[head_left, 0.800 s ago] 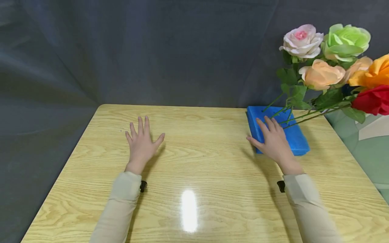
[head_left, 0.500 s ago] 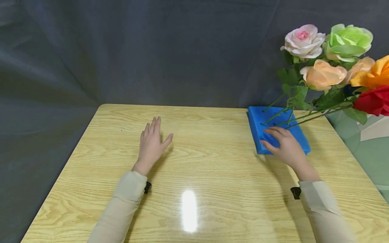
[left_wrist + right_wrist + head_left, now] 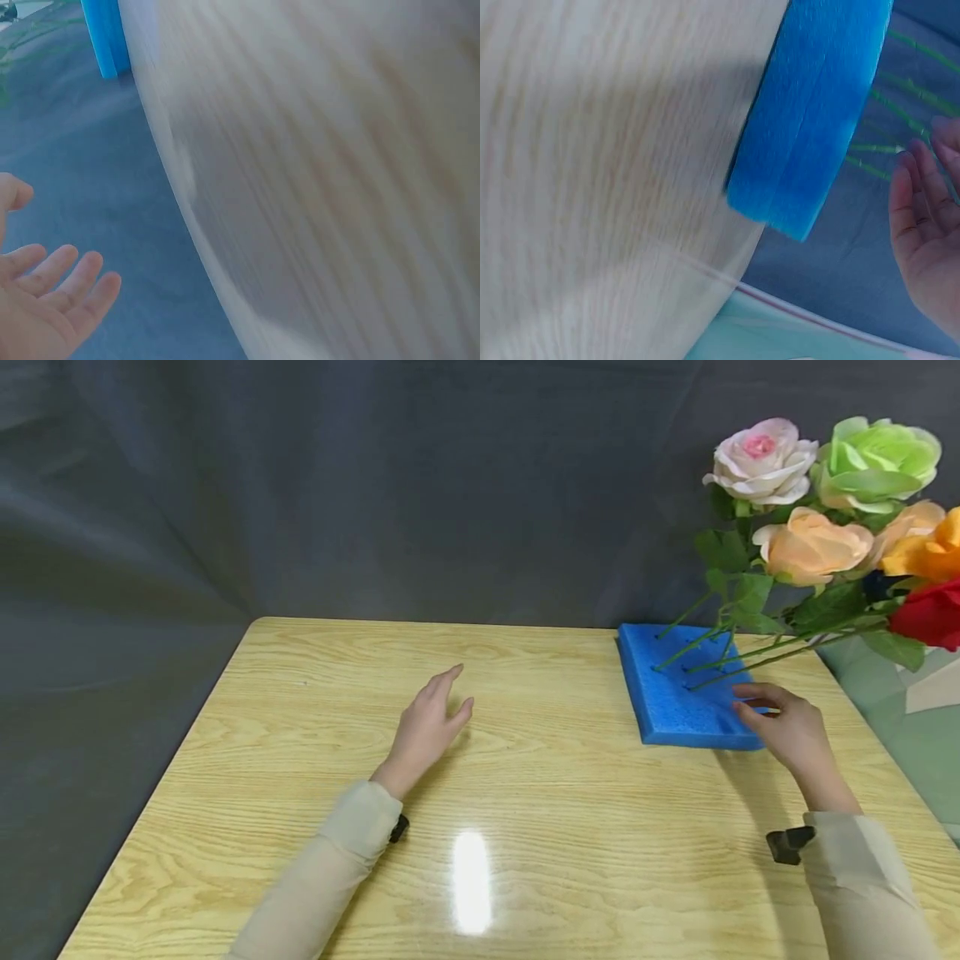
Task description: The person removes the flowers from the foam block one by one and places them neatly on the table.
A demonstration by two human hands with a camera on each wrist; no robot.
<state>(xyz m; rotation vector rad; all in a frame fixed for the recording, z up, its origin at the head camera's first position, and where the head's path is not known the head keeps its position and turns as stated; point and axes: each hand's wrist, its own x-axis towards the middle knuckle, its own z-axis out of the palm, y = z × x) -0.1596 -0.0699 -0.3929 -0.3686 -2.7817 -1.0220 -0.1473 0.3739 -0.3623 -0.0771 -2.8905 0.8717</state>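
Dark cloth (image 3: pixel 450 493) behind wood-grain table (image 3: pixel 585 835); white glare (image 3: pixel 472 885) near front.

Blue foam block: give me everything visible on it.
The blue foam block is a thick, squarish, matte slab that looks like sponge, with a lengthwise line along one side in the right wrist view. It lies flat on the wood-grain table, at the far right. Several green stems are stuck into its top, leaning right. The right hand is nearby, apart from it.
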